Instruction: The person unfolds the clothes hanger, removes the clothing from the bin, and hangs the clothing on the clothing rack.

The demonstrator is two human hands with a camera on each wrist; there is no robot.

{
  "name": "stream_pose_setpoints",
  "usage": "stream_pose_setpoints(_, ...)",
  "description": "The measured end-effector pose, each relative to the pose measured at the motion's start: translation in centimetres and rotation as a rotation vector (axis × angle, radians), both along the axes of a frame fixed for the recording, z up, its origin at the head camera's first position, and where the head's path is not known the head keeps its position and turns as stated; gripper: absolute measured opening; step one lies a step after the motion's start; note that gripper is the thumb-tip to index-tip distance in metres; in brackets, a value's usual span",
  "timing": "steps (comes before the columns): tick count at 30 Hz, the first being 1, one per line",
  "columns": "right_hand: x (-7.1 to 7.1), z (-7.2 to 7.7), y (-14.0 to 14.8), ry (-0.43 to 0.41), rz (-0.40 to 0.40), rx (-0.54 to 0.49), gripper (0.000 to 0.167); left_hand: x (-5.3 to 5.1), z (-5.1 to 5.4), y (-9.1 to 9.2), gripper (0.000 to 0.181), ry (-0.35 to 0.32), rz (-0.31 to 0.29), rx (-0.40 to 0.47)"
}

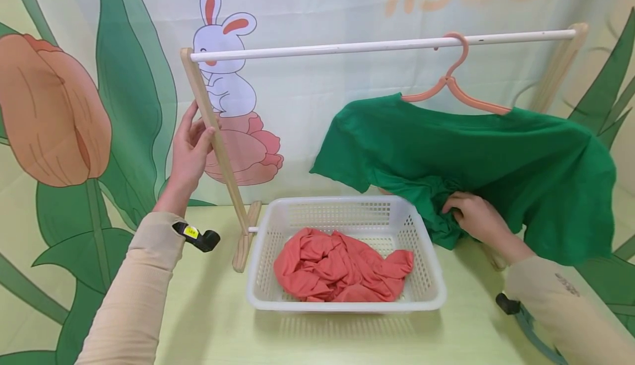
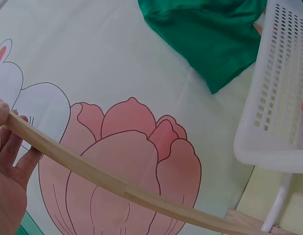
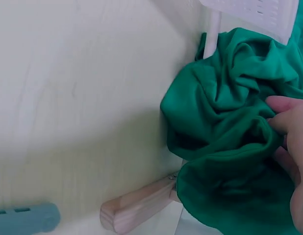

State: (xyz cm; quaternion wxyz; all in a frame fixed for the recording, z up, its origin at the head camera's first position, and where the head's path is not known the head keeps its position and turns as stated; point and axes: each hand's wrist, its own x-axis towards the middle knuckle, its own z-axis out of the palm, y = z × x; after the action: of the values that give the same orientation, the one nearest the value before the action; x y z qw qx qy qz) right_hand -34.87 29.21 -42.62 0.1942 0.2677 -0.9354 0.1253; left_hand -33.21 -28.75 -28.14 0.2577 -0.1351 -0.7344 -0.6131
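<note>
A green T-shirt (image 1: 471,144) hangs on an orange hanger (image 1: 478,102), whose hook goes over the white rod (image 1: 337,48) of a small clothes rack. My right hand (image 1: 478,219) pinches a bunched fold of the shirt's lower part; in the right wrist view the gathered cloth (image 3: 225,112) drapes beside the rack's wooden foot (image 3: 137,203). With my left hand (image 1: 192,144) I hold the rack's left wooden post (image 1: 220,155) between thumb and fingers, as the left wrist view also shows on the post (image 2: 107,178).
A white perforated basket (image 1: 347,307) with a crumpled coral-red cloth (image 1: 342,266) stands on the pale table between the rack's posts. A blue-grey object (image 3: 26,220) lies at the right. Behind hangs a backdrop with a rabbit (image 1: 225,78) and tulips.
</note>
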Motion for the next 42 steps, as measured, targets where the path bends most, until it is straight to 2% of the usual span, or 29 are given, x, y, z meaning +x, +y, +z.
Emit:
stream_pose_setpoints(5,0.8,-0.2,-0.4,-0.048,0.029,0.052,0.026,0.1,0.0,0.0,0.061,0.007,-0.008,0.008)
stream_pose_setpoints(10,2.0,-0.5,-0.3,-0.067,0.049,0.081,0.019,0.1,0.0,0.0,0.061,0.007,-0.006,0.006)
stream_pose_setpoints(15,3.6,-0.7,0.1,-0.013,0.053,0.047,0.017,0.0,0.1,0.0,0.061,-0.003,0.007,-0.009)
stream_pose_setpoints(24,8.1,-1.2,1.1,0.090,0.034,-0.036,0.027,0.0,-0.2,-0.3,0.062,0.006,-0.023,0.007)
stream_pose_setpoints(31,11.3,-1.4,2.5,-0.032,-0.035,-0.112,0.026,0.0,-0.2,-0.4,0.061,0.008,-0.007,0.005)
stream_pose_setpoints(38,13.5,-2.6,4.6,-0.037,-0.069,-0.164,0.029,0.0,-0.2,-0.2,0.061,0.006,-0.007,0.001)
stream_pose_setpoints(42,14.5,-3.3,5.9,-0.116,-0.151,-0.173,0.031,0.0,-0.2,-0.1,0.061,0.004,-0.009,-0.008)
